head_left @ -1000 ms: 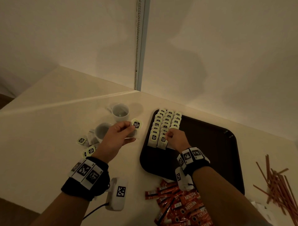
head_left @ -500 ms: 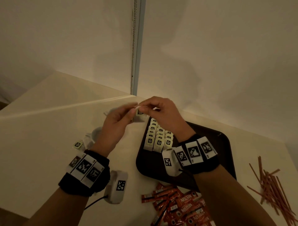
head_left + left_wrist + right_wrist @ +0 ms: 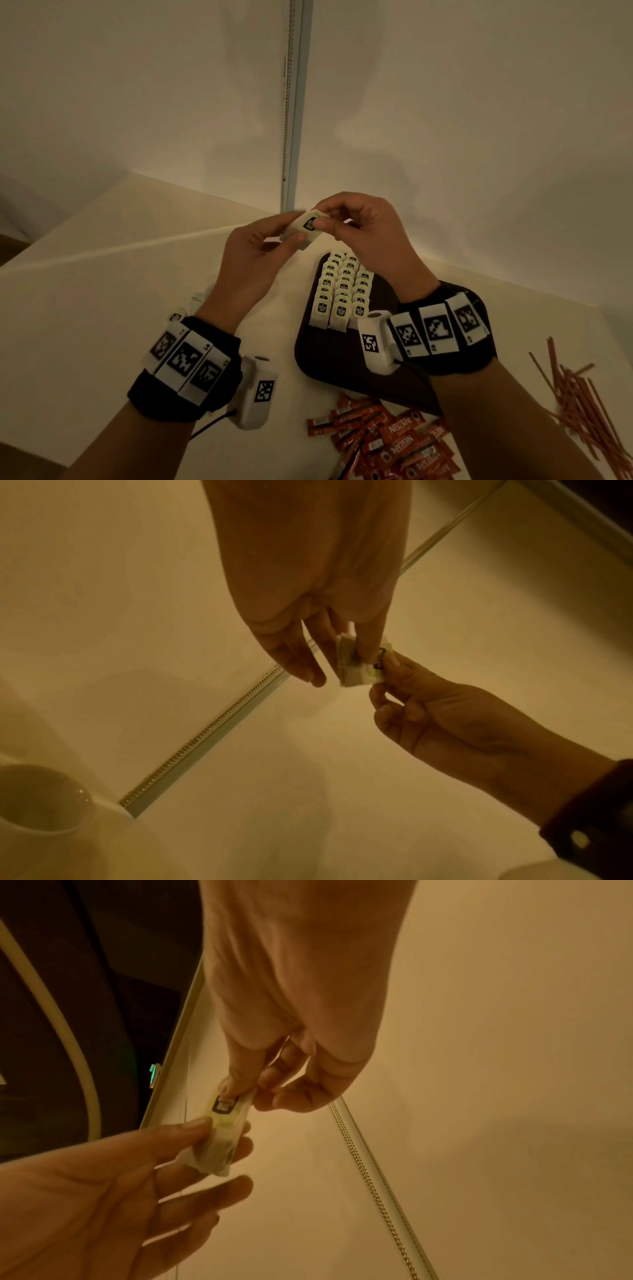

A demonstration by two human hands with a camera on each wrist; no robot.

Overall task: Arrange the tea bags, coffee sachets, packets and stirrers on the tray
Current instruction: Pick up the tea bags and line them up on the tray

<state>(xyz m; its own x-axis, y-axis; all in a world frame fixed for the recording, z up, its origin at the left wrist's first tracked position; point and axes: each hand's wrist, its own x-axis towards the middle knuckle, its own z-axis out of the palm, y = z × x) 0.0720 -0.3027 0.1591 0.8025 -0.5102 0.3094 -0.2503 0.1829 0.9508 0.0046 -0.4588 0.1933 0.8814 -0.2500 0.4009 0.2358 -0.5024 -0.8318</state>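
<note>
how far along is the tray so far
Done: three rows of tea bags stand on the tray. In hand: both hands, left hand and right hand, pinch one more tea bag. Left: coffee sachets and stirrers lie off the tray.

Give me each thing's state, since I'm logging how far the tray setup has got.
Held tea bag: in the air, pinched by both hands.
Left hand: pinches its lower end.
Right hand: pinches its tag end.
Tray: part filled.
Tea bags: three rows on the tray.
Coffee sachets: loose pile off the tray.
Stirrers: scattered off the tray.
</note>
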